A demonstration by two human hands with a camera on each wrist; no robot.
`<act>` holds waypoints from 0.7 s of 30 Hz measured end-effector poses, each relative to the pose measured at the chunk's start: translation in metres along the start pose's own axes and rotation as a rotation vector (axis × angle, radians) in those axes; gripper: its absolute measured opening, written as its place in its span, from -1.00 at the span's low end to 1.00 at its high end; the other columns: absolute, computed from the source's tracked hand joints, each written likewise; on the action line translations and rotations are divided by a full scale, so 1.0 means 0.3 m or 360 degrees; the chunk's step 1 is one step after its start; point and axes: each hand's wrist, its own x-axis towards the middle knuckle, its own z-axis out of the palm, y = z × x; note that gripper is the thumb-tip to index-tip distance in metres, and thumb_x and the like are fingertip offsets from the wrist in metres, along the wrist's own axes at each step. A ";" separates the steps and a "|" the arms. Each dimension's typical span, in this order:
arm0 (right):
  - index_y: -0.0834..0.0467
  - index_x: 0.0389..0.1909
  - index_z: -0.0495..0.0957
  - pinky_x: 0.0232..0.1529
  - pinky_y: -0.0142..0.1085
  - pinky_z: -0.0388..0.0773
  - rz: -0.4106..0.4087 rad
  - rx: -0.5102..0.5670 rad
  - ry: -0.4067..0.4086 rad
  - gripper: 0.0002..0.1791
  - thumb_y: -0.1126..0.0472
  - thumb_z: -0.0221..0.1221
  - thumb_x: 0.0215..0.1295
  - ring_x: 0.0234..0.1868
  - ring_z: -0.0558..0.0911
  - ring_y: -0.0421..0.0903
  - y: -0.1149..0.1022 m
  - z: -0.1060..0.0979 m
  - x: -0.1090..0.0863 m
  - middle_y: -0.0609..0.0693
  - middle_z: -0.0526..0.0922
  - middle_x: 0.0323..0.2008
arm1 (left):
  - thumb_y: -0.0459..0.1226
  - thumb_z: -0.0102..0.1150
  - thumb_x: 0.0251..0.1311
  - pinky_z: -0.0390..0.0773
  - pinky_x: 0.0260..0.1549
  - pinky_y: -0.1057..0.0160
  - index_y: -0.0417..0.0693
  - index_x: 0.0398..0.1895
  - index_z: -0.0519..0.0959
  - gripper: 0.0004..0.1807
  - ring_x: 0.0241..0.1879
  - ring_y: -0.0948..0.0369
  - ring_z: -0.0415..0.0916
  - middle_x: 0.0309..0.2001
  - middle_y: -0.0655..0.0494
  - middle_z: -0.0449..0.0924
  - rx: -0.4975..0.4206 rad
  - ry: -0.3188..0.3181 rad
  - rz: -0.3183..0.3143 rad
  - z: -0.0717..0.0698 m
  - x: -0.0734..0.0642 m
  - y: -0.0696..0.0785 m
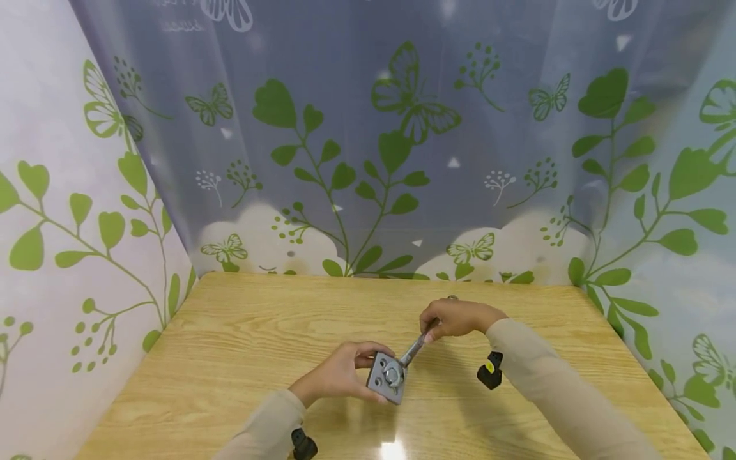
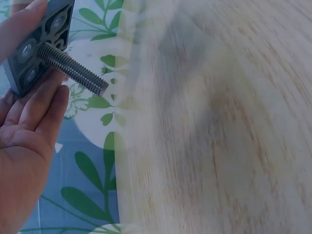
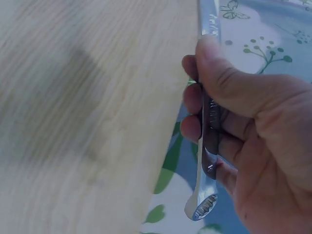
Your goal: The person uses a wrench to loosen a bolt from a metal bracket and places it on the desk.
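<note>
My left hand [image 1: 336, 374] holds a small square grey plate [image 1: 376, 374] by its edges, thumb on the near side, tilted above the table. Through the plate's middle runs a bolt; its head [image 1: 392, 375] faces up and right in the head view. Its threaded shank [image 2: 74, 70] sticks out of the ribbed back in the left wrist view. My right hand [image 1: 457, 317] grips a metal wrench [image 1: 413, 351] by the handle, with the wrench's lower end at the bolt head. The wrench's other end, a toothed ring [image 3: 204, 207], points away, free, in the right wrist view.
Below both hands lies a wooden table [image 1: 259, 319]. A curtain [image 1: 345, 191] printed with leaves and butterflies hangs behind its back edge, and similar cloth stands at both sides. Black wrist cameras [image 1: 490, 370] hang below the sleeves.
</note>
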 end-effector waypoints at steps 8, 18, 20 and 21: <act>0.09 -0.41 0.64 -0.37 -0.42 0.48 0.0081 -0.0113 -0.0047 -0.93 0.18 0.28 0.18 -0.46 0.49 -0.31 -0.045 -0.045 0.029 -0.18 0.62 -0.45 | -0.45 0.53 -0.21 0.56 0.07 0.20 -0.13 0.15 0.49 -0.29 0.02 0.25 0.59 0.11 -0.04 0.53 0.0001 -0.0073 -0.0032 0.013 0.003 0.004; 0.08 -0.35 0.64 -0.36 -0.42 0.52 0.0109 -0.0070 0.0062 -0.93 0.17 0.24 0.25 -0.44 0.51 -0.35 -0.005 -0.021 -0.029 -0.20 0.62 -0.42 | -0.40 0.56 -0.25 0.53 0.11 0.18 -0.10 0.13 0.51 -0.27 0.00 0.25 0.59 0.07 0.06 0.57 0.0035 0.0053 -0.0047 0.003 -0.014 -0.017; 0.08 -0.32 0.65 -0.40 -0.42 0.50 0.0104 -0.0038 0.0146 -0.91 0.15 0.23 0.27 -0.47 0.48 -0.35 0.018 -0.008 -0.056 -0.19 0.63 -0.43 | -0.37 0.57 -0.24 0.53 0.11 0.19 -0.09 0.12 0.51 -0.28 0.01 0.24 0.59 0.07 0.05 0.58 0.0043 0.0125 -0.0067 -0.003 -0.021 -0.027; 0.08 -0.30 0.65 -0.42 -0.42 0.48 0.0109 -0.0015 0.0189 -0.89 0.14 0.21 0.28 -0.48 0.47 -0.34 0.030 0.000 -0.070 -0.19 0.63 -0.42 | -0.36 0.57 -0.23 0.53 0.11 0.19 -0.11 0.13 0.51 -0.28 0.01 0.22 0.59 0.07 0.02 0.58 0.0039 0.0164 -0.0073 -0.006 -0.023 -0.032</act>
